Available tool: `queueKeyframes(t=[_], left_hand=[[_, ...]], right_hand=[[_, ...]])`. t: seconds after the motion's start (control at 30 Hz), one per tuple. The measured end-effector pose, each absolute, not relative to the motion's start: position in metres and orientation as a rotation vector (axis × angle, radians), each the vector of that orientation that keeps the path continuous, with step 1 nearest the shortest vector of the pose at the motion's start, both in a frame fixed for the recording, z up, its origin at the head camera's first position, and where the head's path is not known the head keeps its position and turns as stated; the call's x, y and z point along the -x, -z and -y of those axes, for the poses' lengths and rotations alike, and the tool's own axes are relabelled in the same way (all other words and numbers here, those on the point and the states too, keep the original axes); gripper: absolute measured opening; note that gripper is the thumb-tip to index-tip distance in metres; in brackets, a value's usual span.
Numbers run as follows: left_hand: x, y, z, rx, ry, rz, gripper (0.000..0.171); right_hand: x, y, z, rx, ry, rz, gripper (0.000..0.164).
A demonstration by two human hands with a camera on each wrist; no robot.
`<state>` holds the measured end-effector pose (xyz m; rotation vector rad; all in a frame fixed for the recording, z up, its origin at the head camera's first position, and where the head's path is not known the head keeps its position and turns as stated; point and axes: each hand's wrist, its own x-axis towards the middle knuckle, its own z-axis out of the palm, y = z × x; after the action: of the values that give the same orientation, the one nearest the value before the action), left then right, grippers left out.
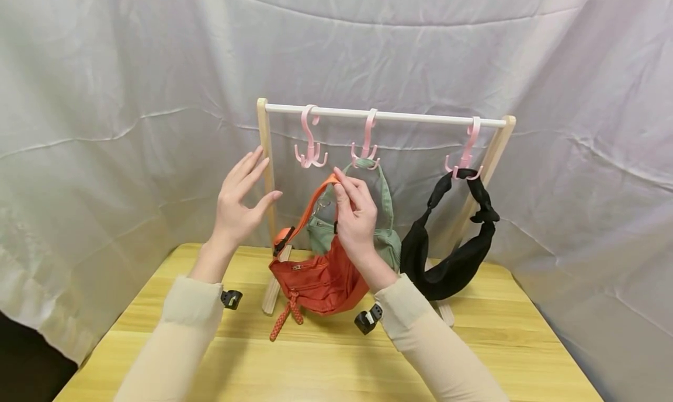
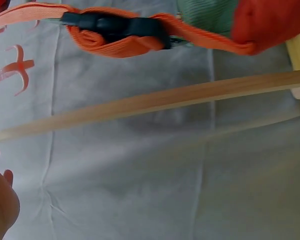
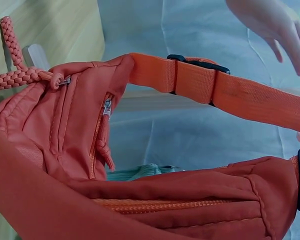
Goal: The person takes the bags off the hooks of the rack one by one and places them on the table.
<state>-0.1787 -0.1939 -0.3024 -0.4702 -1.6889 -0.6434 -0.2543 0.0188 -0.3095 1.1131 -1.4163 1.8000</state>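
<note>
My right hand (image 1: 357, 215) pinches the orange strap of a red shoulder bag (image 1: 326, 282), so the bag hangs below that hand. A black buckle (image 2: 115, 27) on the strap and braided zip pulls (image 3: 25, 75) show in the wrist views. To the left, my left hand (image 1: 242, 197) is raised with fingers spread, holding nothing, beside the rack's left post (image 1: 265, 139). Just above the strap is the left pink hook (image 1: 311, 151), with nothing on it. Behind the red bag, a green bag (image 1: 389, 244) hangs by its handle from the middle pink hook (image 1: 366, 145).
A black bag (image 1: 452, 273) hangs on the right pink hook (image 1: 468, 151). The hooks sit on the white bar (image 1: 420, 118) of a wooden-sided rack. The rack stands on a yellow wood table (image 1: 294, 367), and a grey cloth (image 1: 158, 69) drapes behind.
</note>
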Motion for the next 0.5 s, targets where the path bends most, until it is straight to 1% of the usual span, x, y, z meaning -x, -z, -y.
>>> queueKeyframes(t=[0.5], left_hand=[[0.155, 0.364, 0.203, 0.404, 0.753, 1.823, 0.079]], right_hand=[[0.252, 0.314, -0.020, -1.094, -1.799, 1.414, 0.033]])
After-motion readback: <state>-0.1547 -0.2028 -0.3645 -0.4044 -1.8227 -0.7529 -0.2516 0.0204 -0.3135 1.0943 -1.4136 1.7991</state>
